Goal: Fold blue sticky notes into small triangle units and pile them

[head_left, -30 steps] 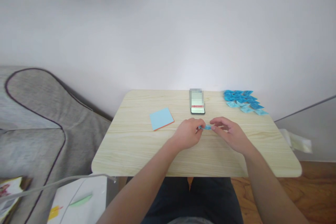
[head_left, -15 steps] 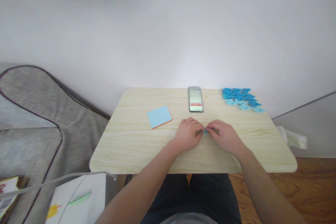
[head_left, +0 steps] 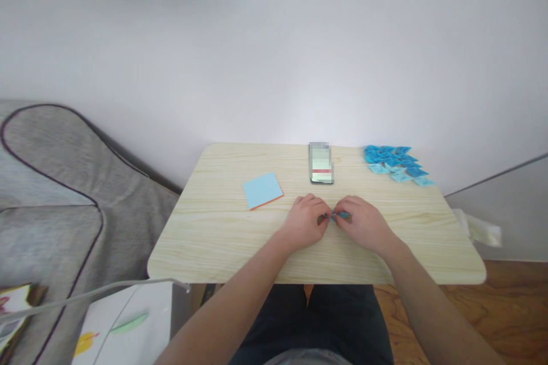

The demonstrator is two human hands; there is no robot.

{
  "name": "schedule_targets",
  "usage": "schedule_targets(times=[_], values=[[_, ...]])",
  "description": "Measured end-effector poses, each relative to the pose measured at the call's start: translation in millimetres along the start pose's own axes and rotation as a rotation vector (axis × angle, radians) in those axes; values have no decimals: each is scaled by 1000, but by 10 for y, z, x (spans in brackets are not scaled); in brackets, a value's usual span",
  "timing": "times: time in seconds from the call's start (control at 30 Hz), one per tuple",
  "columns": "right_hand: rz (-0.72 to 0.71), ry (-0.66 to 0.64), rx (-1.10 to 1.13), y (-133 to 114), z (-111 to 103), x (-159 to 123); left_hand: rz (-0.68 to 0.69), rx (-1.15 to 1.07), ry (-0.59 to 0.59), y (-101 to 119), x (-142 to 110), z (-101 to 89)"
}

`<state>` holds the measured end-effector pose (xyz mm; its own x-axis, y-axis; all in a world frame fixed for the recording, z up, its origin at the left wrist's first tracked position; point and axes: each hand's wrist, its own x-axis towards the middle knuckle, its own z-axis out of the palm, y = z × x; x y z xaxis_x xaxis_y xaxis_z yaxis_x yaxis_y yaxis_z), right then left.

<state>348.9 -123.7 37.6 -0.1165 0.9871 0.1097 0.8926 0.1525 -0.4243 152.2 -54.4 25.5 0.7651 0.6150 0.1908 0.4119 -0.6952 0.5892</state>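
Between my two hands is a small piece of folded blue paper (head_left: 343,215), mostly covered by the fingers. My left hand (head_left: 306,219) pinches its left end between thumb and forefinger. On the other side, my right hand (head_left: 362,221) grips the paper with thumb and fingertips, and a strip of blue shows inside the grip. Both hands rest low over the front middle of the table (head_left: 214,239). To the left of them lies a stack of light blue paper squares (head_left: 262,190) with an orange lower edge.
Beyond my hands lies a phone (head_left: 321,164), its screen blurred. Several folded blue paper pieces (head_left: 391,161) are grouped at the back right, against the wall (head_left: 274,57). A grey sofa (head_left: 124,217) stands left of the table, with a white box (head_left: 132,319) below.
My right fingers have shifted on the folded paper, closing nearer to my left fingertips, and more blue shows inside the right grip. The view has moved slightly.
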Motion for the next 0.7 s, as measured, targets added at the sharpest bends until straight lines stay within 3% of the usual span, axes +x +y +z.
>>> schedule_targets(times=[0.37,0.7], values=[[-13,-42,-67,-56,27,39,18,21,13,-2,-16,2],[-6,5,-18,-37,33,-2,16,31,28,12,-19,-4]])
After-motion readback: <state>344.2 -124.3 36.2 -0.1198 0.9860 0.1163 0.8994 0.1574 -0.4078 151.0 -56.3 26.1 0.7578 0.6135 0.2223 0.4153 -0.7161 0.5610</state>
